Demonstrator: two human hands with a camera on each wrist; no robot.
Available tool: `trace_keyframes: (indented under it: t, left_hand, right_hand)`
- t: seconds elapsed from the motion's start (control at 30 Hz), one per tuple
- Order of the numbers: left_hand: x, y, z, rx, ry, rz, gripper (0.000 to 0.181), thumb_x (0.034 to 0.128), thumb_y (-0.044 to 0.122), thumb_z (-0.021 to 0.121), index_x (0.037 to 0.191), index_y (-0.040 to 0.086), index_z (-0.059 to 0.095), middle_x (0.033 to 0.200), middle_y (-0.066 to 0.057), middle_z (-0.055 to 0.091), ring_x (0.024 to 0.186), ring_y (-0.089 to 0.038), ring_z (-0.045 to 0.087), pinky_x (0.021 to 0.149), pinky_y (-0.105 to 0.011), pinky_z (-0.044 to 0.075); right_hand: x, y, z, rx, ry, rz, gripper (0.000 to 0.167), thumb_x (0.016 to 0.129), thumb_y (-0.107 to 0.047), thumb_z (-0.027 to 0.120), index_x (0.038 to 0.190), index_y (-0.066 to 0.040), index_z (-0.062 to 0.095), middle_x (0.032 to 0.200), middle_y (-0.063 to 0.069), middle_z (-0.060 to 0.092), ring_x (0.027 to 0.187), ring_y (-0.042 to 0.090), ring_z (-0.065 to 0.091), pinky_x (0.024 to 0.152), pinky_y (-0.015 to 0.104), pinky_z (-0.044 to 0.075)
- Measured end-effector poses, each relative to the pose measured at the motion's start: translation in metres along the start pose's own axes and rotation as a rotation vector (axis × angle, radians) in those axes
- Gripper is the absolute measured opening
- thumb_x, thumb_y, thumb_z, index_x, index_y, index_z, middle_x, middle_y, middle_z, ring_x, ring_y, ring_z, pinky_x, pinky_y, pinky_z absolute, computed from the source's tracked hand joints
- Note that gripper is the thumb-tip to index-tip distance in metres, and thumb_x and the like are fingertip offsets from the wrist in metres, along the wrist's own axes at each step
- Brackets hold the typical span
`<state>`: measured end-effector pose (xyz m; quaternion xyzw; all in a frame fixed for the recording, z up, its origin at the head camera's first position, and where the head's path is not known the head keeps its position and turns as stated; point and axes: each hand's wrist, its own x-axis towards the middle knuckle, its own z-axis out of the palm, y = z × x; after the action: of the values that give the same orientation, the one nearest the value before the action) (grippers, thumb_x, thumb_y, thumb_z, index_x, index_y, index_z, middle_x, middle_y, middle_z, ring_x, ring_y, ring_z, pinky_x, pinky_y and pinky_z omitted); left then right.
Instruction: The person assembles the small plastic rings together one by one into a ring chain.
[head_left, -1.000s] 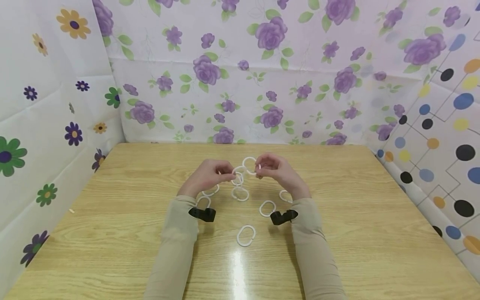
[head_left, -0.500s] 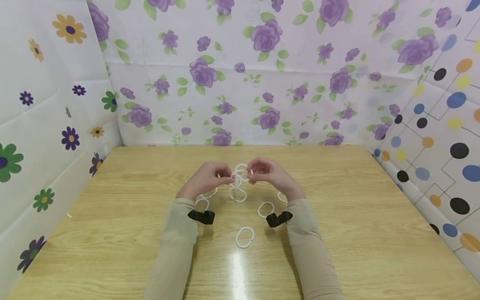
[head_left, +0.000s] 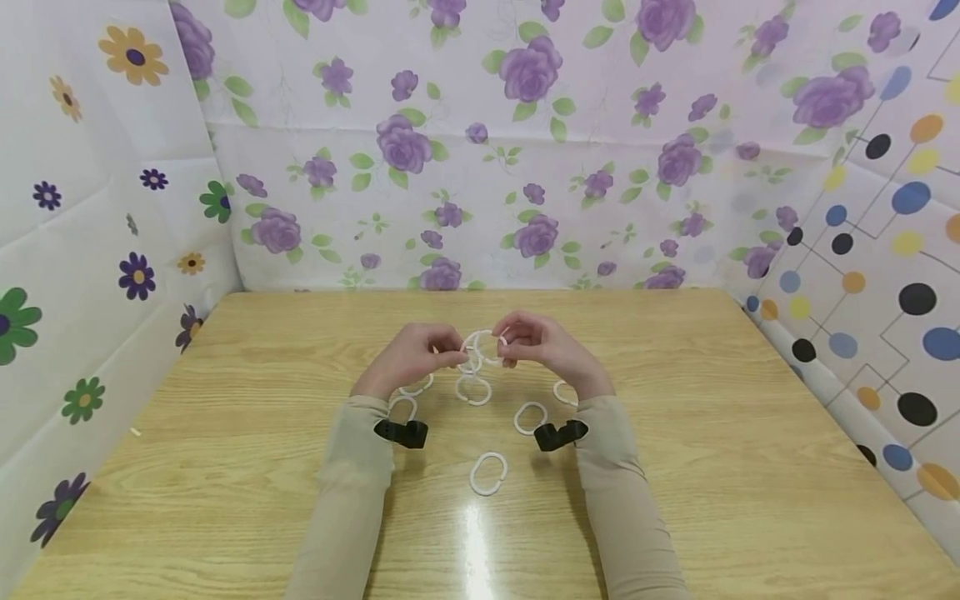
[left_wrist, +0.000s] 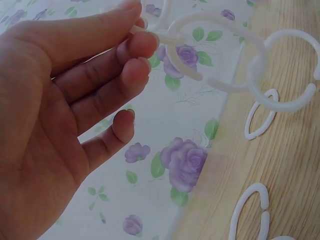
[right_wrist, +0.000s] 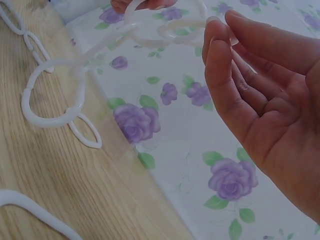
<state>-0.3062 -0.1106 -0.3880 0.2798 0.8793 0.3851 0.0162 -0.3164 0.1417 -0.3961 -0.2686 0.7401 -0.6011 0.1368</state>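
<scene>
In the head view my left hand pinches a white ring between thumb and fingertips, above the table. From it hang further joined rings, the lowest ring at table level. My right hand pinches another white ring, which overlaps the left one; whether they are linked I cannot tell. In the left wrist view the left hand has its thumb and forefinger together on a ring edge, with a linked ring beside it. The right wrist view shows the right hand holding a ring's end.
Loose white rings lie on the wooden table: one ring nearer the front, another ring by the right wrist, and several partly hidden by the forearms. Floral cloth stands behind the table, with patterned cloth at both sides.
My right hand has moved left and slightly down, bringing its ring closer to my left hand's. Over the last half second both hands have hardly moved. The head view has shifted slightly.
</scene>
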Motion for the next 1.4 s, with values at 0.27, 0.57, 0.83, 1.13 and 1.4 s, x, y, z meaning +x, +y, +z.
trace_keyframes:
  t: [0.27,0.57,0.83,1.13,1.4]
  left_hand:
    - [0.0,-0.0012,0.0009,-0.028,-0.038,0.015,0.012,0.0921,0.025,0.067,0.091,0.013,0.069,0.086,-0.012,0.071,0.074,-0.018,0.061,0.068,-0.03,0.047]
    - [-0.0001,-0.0013,0.0009,-0.047,-0.097,-0.012,0.021,0.0949,0.028,0.063,0.087,0.009,0.068,0.073,-0.003,0.063,0.066,-0.016,0.052,0.063,-0.029,0.042]
    - [0.0002,-0.0012,0.0015,-0.093,-0.14,-0.036,0.03,0.0967,0.034,0.059,0.088,0.006,0.066,0.068,-0.001,0.054,0.061,-0.016,0.044,0.059,-0.029,0.038]
    - [-0.001,-0.0008,0.0021,-0.093,-0.15,-0.038,0.028,0.0958,0.034,0.061,0.084,0.009,0.066,0.066,0.001,0.052,0.061,-0.015,0.045,0.059,-0.028,0.038]
    - [-0.0009,0.0006,0.0024,-0.091,-0.177,-0.067,0.032,0.0969,0.042,0.056,0.088,0.014,0.067,0.069,-0.001,0.055,0.068,-0.017,0.05,0.067,-0.031,0.042]
  right_hand:
    - [-0.0002,-0.0032,-0.0008,-0.002,0.041,-0.03,0.021,0.094,-0.008,0.062,0.113,-0.002,0.058,0.087,0.001,0.068,0.074,0.016,0.064,0.076,0.04,0.055]
    - [-0.0003,-0.0048,-0.0031,-0.041,0.095,-0.048,0.024,0.097,-0.012,0.058,0.115,0.003,0.057,0.082,0.001,0.064,0.069,0.012,0.058,0.072,0.036,0.052]
    - [0.001,-0.0005,-0.0047,-0.02,0.135,-0.077,0.012,0.098,-0.015,0.056,0.105,-0.004,0.057,0.081,-0.001,0.059,0.072,0.01,0.054,0.067,0.024,0.046]
    - [-0.0012,-0.0022,-0.0043,-0.068,0.078,-0.029,0.026,0.094,-0.017,0.063,0.118,-0.007,0.061,0.093,-0.002,0.065,0.078,0.014,0.058,0.072,0.027,0.049]
    - [-0.0022,-0.0036,-0.0039,-0.126,-0.007,-0.055,0.024,0.096,-0.018,0.061,0.118,-0.009,0.065,0.104,0.001,0.067,0.085,0.019,0.061,0.075,0.033,0.05]
